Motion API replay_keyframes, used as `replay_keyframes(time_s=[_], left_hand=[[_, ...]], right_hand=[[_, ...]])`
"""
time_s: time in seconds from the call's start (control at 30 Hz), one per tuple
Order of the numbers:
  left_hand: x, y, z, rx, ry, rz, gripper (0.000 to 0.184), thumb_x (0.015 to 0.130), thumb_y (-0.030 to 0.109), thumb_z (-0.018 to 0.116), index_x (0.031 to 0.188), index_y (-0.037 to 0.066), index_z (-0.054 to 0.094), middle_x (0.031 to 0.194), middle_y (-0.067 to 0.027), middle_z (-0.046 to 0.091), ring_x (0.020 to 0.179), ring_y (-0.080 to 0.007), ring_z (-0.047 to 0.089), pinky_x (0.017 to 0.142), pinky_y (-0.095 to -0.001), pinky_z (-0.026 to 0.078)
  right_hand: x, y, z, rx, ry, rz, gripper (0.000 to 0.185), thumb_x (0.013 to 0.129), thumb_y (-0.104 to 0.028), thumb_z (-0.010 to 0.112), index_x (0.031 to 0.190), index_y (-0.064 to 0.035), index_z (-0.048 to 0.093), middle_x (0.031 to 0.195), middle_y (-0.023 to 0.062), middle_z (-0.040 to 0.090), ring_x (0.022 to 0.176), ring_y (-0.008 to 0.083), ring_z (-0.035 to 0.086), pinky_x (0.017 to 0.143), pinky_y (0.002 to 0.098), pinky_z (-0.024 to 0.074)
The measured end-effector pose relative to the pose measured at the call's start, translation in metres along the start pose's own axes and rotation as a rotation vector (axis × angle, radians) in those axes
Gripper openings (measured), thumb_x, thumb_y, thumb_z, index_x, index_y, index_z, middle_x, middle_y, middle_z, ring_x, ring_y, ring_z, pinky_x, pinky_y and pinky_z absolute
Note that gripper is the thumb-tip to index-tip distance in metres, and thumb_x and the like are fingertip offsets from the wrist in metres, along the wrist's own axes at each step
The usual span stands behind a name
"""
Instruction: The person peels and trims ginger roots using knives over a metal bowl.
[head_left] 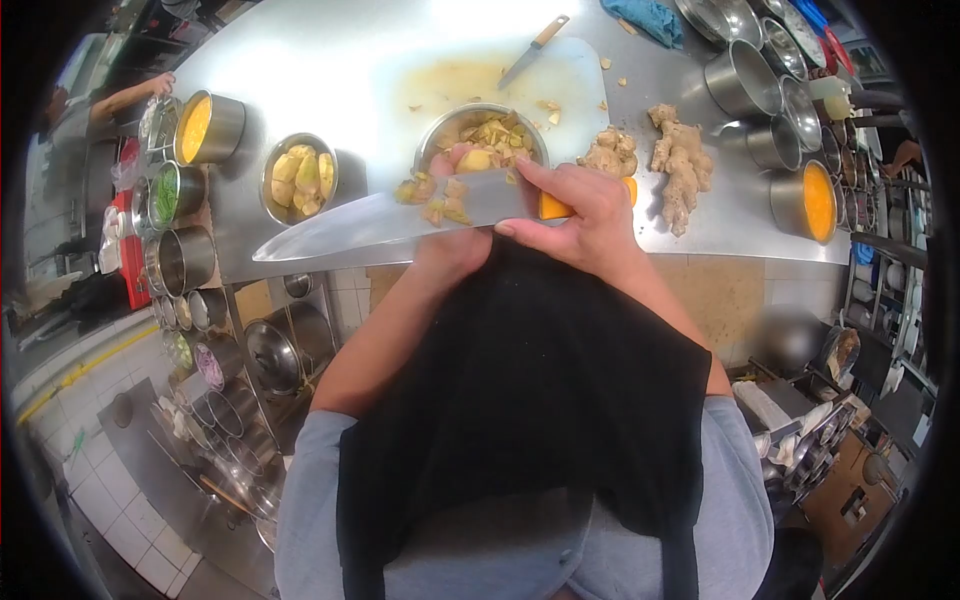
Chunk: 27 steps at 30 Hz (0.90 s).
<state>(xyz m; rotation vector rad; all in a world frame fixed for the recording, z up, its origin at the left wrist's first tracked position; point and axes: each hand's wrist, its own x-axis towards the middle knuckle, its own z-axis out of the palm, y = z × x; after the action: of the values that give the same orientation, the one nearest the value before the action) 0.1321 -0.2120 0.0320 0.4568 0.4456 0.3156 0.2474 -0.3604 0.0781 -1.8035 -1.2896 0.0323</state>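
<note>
My right hand (585, 215) is closed around the yellow handle of a large chef's knife (340, 228), its thumb and forefinger at the base of the blade. The wide blade lies across my front, tip to the left, with several peel scraps (436, 198) on its face. Behind it, my left hand (455, 250) reaches up to a steel bowl (482, 107) of ginger peelings (505, 130). Most of the left fingers are hidden by the blade; pinkish fingertips seem to show in the bowl, beside a pale yellow piece (478, 160).
A white cutting board (575, 75) lies under the bowl, holding a small knife (533, 50) and scraps. Unpeeled ginger (682, 165) sits to the right; peeled pieces (300, 178) fill a left bowl. Steel pots (743, 80) line the right side. Another person's hand (160, 85) shows far left.
</note>
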Motion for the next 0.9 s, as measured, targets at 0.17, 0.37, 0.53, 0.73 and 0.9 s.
replay_keyframes(time_s=[0.17, 0.37, 0.53, 0.73, 0.9], left_hand=[[-0.001, -0.007, -0.007, 0.133, 0.028, 0.104, 0.047, 0.109, 0.043, 0.034, 0.133, 0.007, 0.053, 0.128, -0.0122, 0.062, 0.12, -0.0246, 0.061, 0.108, -0.0441, 0.048], [-0.007, -0.004, 0.006, 0.145, 0.014, 0.178, 0.041, 0.108, 0.043, 0.037, 0.125, 0.011, 0.055, 0.125, -0.0118, 0.062, 0.121, -0.0242, 0.061, 0.107, -0.0433, 0.049], [-0.005, 0.002, 0.0, -0.092, 0.015, 0.143, 0.035, 0.107, 0.04, 0.037, 0.114, 0.013, 0.058, 0.106, -0.0073, 0.066, 0.092, -0.0184, 0.063, 0.073, -0.03, 0.052], [-0.01, 0.017, -0.01, -0.021, -0.021, -0.016, 0.044, 0.109, 0.046, 0.03, 0.112, 0.012, 0.057, 0.093, -0.0055, 0.064, 0.059, -0.0106, 0.044, 0.048, -0.0247, 0.028], [-0.006, 0.019, 0.016, 0.247, 0.324, 0.065, 0.029, 0.109, 0.039, 0.044, 0.114, 0.011, 0.052, 0.095, -0.0089, 0.063, 0.07, -0.0138, 0.057, 0.052, -0.0268, 0.04]], right_hand=[[-0.003, 0.001, 0.004, 0.045, 0.011, -0.009, 0.059, 0.07, -0.037, 0.092, 0.115, -0.0035, 0.075, 0.075, 0.0093, 0.068, 0.067, 0.0253, 0.068, 0.063, 0.0328, 0.0517], [-0.003, -0.003, 0.006, 0.016, 0.006, 0.025, 0.057, 0.071, -0.035, 0.092, 0.115, -0.0039, 0.076, 0.079, 0.0103, 0.071, 0.071, 0.0256, 0.071, 0.066, 0.0325, 0.0537], [-0.008, 0.001, 0.011, 0.067, -0.009, 0.184, 0.056, 0.074, -0.035, 0.091, 0.119, -0.0056, 0.076, 0.091, 0.0116, 0.076, 0.082, 0.0249, 0.074, 0.074, 0.0321, 0.0562], [-0.006, 0.008, 0.006, 0.046, -0.056, 0.529, 0.056, 0.08, -0.04, 0.087, 0.123, -0.0068, 0.074, 0.097, 0.0132, 0.077, 0.087, 0.0233, 0.075, 0.079, 0.0312, 0.0559], [0.0, 0.003, 0.002, -0.099, -0.051, 0.587, 0.06, 0.085, -0.042, 0.084, 0.132, -0.0073, 0.069, 0.096, 0.0143, 0.076, 0.086, 0.0231, 0.073, 0.079, 0.0335, 0.055]])
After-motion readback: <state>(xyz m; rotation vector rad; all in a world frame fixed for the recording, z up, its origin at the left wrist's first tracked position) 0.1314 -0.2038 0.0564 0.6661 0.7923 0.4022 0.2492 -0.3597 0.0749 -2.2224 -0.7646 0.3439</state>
